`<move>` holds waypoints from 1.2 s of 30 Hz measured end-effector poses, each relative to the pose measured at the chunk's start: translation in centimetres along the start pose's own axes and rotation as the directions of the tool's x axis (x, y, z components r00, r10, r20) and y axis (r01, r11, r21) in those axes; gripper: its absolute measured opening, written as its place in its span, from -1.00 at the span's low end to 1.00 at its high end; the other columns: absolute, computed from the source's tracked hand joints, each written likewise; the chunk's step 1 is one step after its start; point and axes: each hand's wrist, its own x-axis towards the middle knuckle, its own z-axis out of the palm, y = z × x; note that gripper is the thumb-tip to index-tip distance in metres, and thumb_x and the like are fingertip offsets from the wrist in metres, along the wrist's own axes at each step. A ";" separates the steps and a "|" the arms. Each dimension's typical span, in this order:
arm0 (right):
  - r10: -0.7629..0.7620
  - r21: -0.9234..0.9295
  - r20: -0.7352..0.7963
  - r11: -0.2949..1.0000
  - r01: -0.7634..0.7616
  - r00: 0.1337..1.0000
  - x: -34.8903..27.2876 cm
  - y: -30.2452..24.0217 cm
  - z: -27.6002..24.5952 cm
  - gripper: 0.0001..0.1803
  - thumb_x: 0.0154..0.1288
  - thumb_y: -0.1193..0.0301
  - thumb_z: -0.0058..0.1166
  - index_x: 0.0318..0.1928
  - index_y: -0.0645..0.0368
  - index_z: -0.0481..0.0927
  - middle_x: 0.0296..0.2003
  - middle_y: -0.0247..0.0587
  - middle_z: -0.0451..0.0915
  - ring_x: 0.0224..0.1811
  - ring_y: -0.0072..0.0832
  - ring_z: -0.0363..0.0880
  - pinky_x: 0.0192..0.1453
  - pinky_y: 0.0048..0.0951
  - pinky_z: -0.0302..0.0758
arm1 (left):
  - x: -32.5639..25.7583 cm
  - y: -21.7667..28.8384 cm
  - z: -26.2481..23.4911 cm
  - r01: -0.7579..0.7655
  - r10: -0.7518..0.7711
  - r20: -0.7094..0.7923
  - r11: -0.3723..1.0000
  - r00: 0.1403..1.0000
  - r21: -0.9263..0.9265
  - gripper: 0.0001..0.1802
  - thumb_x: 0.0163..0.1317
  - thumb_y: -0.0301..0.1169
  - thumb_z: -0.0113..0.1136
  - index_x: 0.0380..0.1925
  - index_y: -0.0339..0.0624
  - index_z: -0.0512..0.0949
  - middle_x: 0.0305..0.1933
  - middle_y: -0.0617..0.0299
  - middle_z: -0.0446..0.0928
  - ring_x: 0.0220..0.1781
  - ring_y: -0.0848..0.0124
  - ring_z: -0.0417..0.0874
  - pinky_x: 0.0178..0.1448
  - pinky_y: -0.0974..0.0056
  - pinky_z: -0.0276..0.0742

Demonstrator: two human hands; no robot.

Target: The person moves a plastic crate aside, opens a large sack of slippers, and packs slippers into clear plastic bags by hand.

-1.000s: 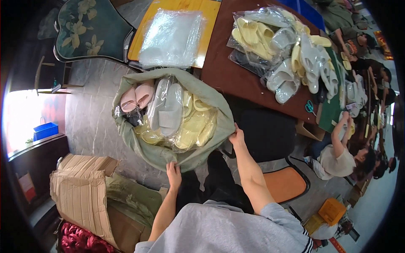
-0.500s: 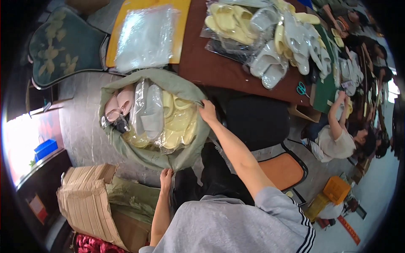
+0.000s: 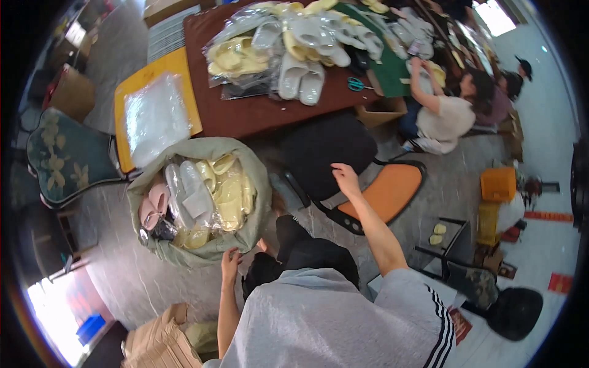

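Observation:
A wide green cloth sack [image 3: 261, 190] with a rolled-down rim stands on the floor, ahead and to the left. Clear-bagged slippers fill it: pink slippers [image 3: 153, 205] at the left, grey slippers [image 3: 191, 187] in the middle, yellow slippers [image 3: 230, 199] at the right. Close to the sack's near rim is my left hand [image 3: 230, 260], fingers slightly apart, with nothing visible in them; whether it touches the cloth I cannot tell. My right hand [image 3: 347, 179] hangs in the air before the chair's black backrest [image 3: 328, 147], loosely bent and holding nothing visible.
A brown-covered table [image 3: 211, 116] bears a pile of bagged slippers [image 3: 300, 80] and teal scissors [image 3: 355, 84]. Clear plastic bags [image 3: 156, 113] lie on a yellow surface. An orange chair seat [image 3: 392, 191] stands right, cardboard [image 3: 162, 337] lower left. A co-worker [image 3: 445, 119] sits beyond.
My right hand has let go of the sack's rim and moved right, over beside the chair. My left hand has loosened at the near rim. The view has shifted to the right.

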 end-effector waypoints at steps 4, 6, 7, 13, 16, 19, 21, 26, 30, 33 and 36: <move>-0.113 -0.305 -0.400 0.952 -0.016 0.909 -11.7 5.8 -11.4 -0.72 0.14 0.46 0.01 -0.11 0.21 0.54 -0.15 0.00 0.53 0.02 -0.09 0.41 0.16 -0.21 0.31 | 0.1 -1.4 -2.6 -0.016 0.014 0.093 1.000 0.996 0.018 -0.68 0.25 -0.38 0.00 -0.03 -0.26 0.43 -0.15 0.16 0.50 -0.18 0.37 0.57 -0.16 0.30 0.53; 0.028 -0.252 -0.547 0.948 -0.197 0.837 -16.5 6.9 -12.5 -0.63 0.12 0.44 0.04 -0.02 0.21 0.49 -0.13 0.04 0.50 0.02 -0.07 0.41 0.16 -0.21 0.31 | -0.6 -3.9 -5.5 0.110 -0.111 0.021 0.992 0.994 0.062 -0.74 0.25 -0.40 -0.02 -0.09 -0.25 0.46 -0.19 0.20 0.52 -0.27 0.38 0.59 -0.27 0.33 0.53; 0.145 -0.161 -0.574 0.945 -0.285 0.806 -18.8 7.9 -12.8 -0.57 0.13 0.42 0.06 0.04 0.24 0.45 -0.08 0.07 0.49 0.05 -0.08 0.42 0.17 -0.21 0.31 | -1.0 -4.3 -5.8 0.090 -0.092 0.026 0.994 0.995 0.066 -0.74 0.25 -0.40 -0.02 -0.09 -0.25 0.46 -0.19 0.20 0.52 -0.27 0.38 0.59 -0.27 0.33 0.53; 0.529 0.267 -0.401 0.849 -0.457 0.748 -25.0 17.1 -14.2 -0.31 0.18 0.19 0.12 0.24 0.25 0.24 0.18 -0.01 0.33 0.11 -0.28 0.40 0.07 -0.29 0.39 | -0.9 -2.2 -4.0 0.127 -0.145 0.117 0.981 0.983 0.149 -0.73 0.22 -0.40 -0.03 -0.10 -0.19 0.47 -0.20 0.24 0.50 -0.30 0.40 0.58 -0.28 0.33 0.51; 0.569 0.508 -0.279 0.771 -0.384 0.774 -22.4 16.3 -13.1 -0.23 0.19 0.09 0.12 0.28 0.21 0.14 0.11 -0.16 0.37 0.08 -0.37 0.39 0.00 -0.22 0.40 | -0.4 -0.9 -2.6 0.052 -0.067 0.135 0.992 0.989 0.115 -0.73 0.21 -0.40 -0.03 -0.09 -0.19 0.47 -0.18 0.24 0.51 -0.31 0.42 0.56 -0.28 0.33 0.50; 0.520 0.597 -0.117 0.717 -0.359 0.846 -18.7 11.6 -13.5 -0.31 0.19 0.07 0.11 0.19 0.23 0.22 0.04 -0.20 0.40 0.05 -0.39 0.40 -0.02 -0.28 0.41 | -0.9 0.1 -1.3 0.016 -0.032 0.106 0.988 0.994 0.156 -0.72 0.22 -0.40 -0.04 -0.07 -0.21 0.46 -0.21 0.22 0.50 -0.30 0.42 0.56 -0.28 0.33 0.51; 0.490 0.539 -0.158 0.770 -0.341 0.857 -17.0 12.0 -14.8 -0.47 0.21 0.16 0.12 0.05 0.26 0.36 -0.10 -0.23 0.49 -0.04 -0.42 0.46 -0.04 -0.37 0.43 | -1.3 0.8 1.4 -0.012 -0.013 0.132 0.983 0.991 0.186 -0.71 0.23 -0.40 -0.04 -0.06 -0.22 0.45 -0.24 0.19 0.50 -0.30 0.40 0.57 -0.26 0.30 0.53; 0.416 0.574 -0.347 0.803 -0.160 0.841 -13.7 21.0 -15.4 -0.58 0.19 0.43 0.13 0.05 0.34 0.43 -0.02 -0.16 0.53 0.00 -0.36 0.50 0.08 -0.36 0.40 | -0.9 1.1 10.8 0.014 -0.046 0.178 0.984 0.983 0.179 -0.73 0.23 -0.45 -0.05 -0.07 -0.24 0.45 -0.33 0.24 0.48 -0.39 0.44 0.53 -0.32 0.35 0.54; 0.549 0.726 -0.202 0.640 -0.253 0.811 -12.3 22.5 -17.7 -0.57 0.15 0.48 0.11 0.05 0.35 0.43 -0.01 -0.17 0.53 0.04 -0.33 0.48 0.10 -0.36 0.37 | -2.8 3.1 20.3 -0.004 -0.037 0.208 0.981 0.977 0.195 -0.78 0.20 -0.46 0.00 -0.17 -0.24 0.50 -0.47 0.27 0.44 -0.56 0.48 0.44 -0.45 0.40 0.45; 0.620 0.766 -0.153 0.566 -0.304 0.769 -11.0 21.6 -17.5 -0.57 0.13 0.53 0.04 0.06 0.33 0.43 -0.04 -0.16 0.54 0.01 -0.34 0.49 0.08 -0.35 0.37 | -1.8 3.5 26.1 -0.098 0.014 0.325 0.965 0.945 0.243 -0.78 0.19 -0.42 0.03 -0.18 -0.23 0.51 -0.50 0.28 0.43 -0.59 0.50 0.42 -0.50 0.39 0.40; 0.596 0.791 -0.192 0.564 -0.237 0.780 -10.0 20.7 -17.5 -0.57 0.11 0.55 0.01 0.06 0.29 0.40 -0.06 -0.16 0.53 -0.03 -0.34 0.49 0.04 -0.36 0.36 | -0.5 4.0 31.7 -0.050 -0.099 0.443 0.949 0.891 0.313 -0.70 0.24 -0.32 0.03 -0.07 -0.21 0.47 -0.34 0.16 0.51 -0.45 0.43 0.55 -0.39 0.33 0.51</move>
